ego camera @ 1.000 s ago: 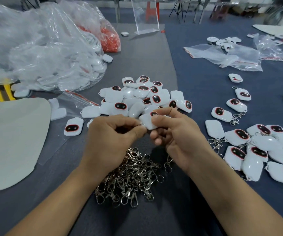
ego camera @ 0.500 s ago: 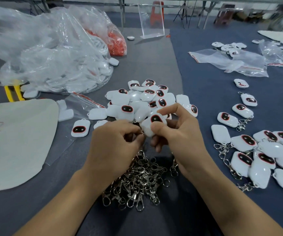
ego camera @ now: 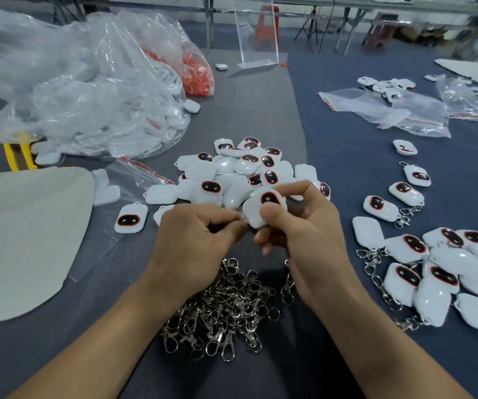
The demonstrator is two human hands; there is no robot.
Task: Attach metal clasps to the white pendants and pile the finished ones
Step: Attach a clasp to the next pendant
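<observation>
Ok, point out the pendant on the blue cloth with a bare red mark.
The lone pendant farthest up the right-hand row: just a red scrawl on white, where its neighbours show dark red-rimmed ovals.

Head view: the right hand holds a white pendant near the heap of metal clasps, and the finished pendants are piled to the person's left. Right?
No: the head view shows the finished pendants piled to the person's right. The right hand does hold a white pendant near the heap of metal clasps.

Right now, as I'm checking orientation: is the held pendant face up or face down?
Face up: the pendant in the right hand shows its dark red-rimmed oval.
</observation>
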